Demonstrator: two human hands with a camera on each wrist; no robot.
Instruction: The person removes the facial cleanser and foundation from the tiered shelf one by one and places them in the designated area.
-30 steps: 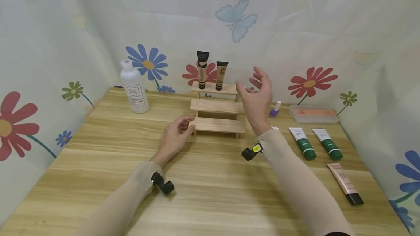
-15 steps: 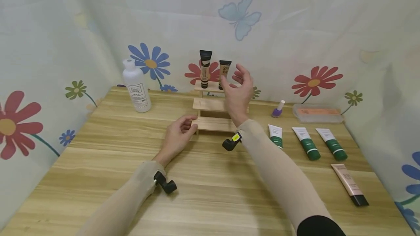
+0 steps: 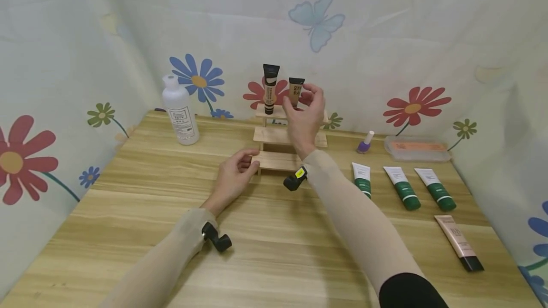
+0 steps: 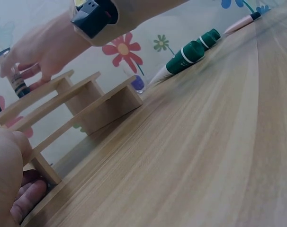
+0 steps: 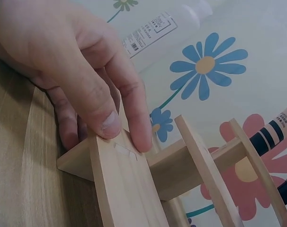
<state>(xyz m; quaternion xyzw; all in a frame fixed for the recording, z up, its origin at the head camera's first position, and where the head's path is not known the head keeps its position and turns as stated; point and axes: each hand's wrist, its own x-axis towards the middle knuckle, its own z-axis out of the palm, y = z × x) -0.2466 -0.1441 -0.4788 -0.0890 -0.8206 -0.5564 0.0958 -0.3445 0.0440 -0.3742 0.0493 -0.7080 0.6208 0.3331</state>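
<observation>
A small three-tier wooden shelf [image 3: 280,161] stands on the table. My left hand [image 3: 232,178] grips the left end of its lowest tier, thumb and index finger on the board in the right wrist view. On the top tier, my right hand [image 3: 306,120] has its thumb and fingers around a short beige squeeze tube [image 3: 295,88] with black ends. The tube stands upright, its lower part hidden by the hand in the head view. Left of it, a taller beige and black squeeze tube [image 3: 270,90] stands upright on the same tier.
A white bottle [image 3: 181,120] stands at the back left. Rightward are a purple nail polish bottle [image 3: 364,144], a clear plastic case [image 3: 417,150], several green-and-white tubes [image 3: 402,189] lying flat, and a pink BB tube [image 3: 458,241]. A floral curtain [image 3: 364,37] hangs behind.
My right hand has moved left from beside the shelf to the short tube and closed its fingers around it. My left hand stays at the lowest tier.
</observation>
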